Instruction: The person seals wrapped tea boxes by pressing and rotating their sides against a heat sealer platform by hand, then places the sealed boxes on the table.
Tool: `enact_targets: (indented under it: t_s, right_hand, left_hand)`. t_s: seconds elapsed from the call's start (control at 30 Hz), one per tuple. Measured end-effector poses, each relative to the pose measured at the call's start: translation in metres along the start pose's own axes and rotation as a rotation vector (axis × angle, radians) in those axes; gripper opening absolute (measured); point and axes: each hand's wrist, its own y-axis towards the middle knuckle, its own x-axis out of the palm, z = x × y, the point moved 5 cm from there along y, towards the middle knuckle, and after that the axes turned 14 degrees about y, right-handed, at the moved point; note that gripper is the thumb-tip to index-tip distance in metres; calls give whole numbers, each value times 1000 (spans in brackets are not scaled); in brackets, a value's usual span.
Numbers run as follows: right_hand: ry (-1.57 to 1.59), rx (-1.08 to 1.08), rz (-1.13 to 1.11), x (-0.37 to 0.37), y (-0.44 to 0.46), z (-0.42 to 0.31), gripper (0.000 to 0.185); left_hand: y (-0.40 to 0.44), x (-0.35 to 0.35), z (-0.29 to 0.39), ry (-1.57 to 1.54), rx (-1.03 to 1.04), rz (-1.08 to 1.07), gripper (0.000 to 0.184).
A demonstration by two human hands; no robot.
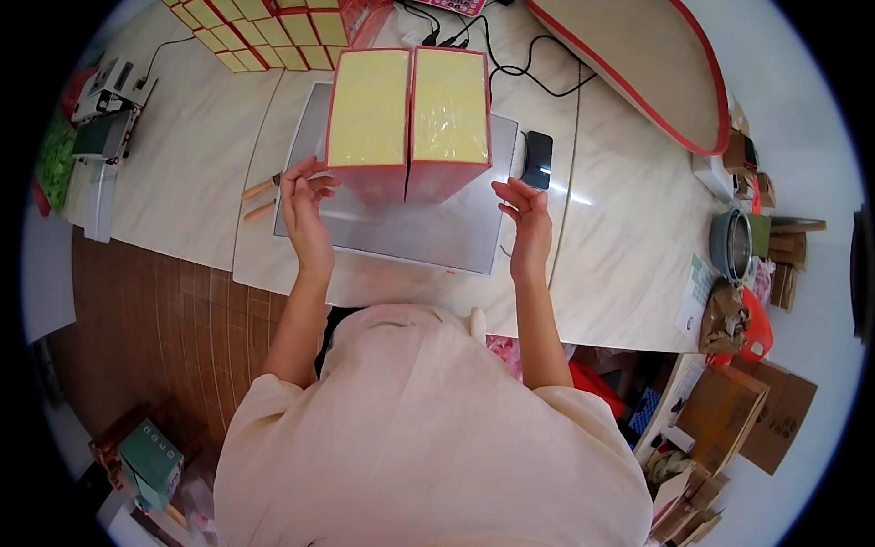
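Two tall red boxes with yellow tops, the left one [369, 108] and the right one [450, 106], stand side by side on a grey mat [401, 239], with a narrow gap between them. Clear film shines on the right box. My left hand [306, 205] is beside the lower left corner of the left box, fingers apart and curved, holding nothing. On the other side, my right hand [526, 219] hovers near the right box, its fingers loosely spread and nothing in them. Whether the left fingertips touch the box is unclear.
Stacked red and yellow boxes [292, 32] stand at the back left. Two wooden-handled tools [260, 211] lie left of the mat; a black phone [538, 159] lies right. Black cables [529, 71] and a red-edged board [638, 68] are behind. A metal bowl [732, 244] sits far right.
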Motion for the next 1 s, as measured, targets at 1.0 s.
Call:
enact_targets:
  t_s: [1.0]
  right_hand:
    - [139,222,-151,81,83,44,59]
  left_hand:
    - [40,71,-30,-245,-484,-247,51]
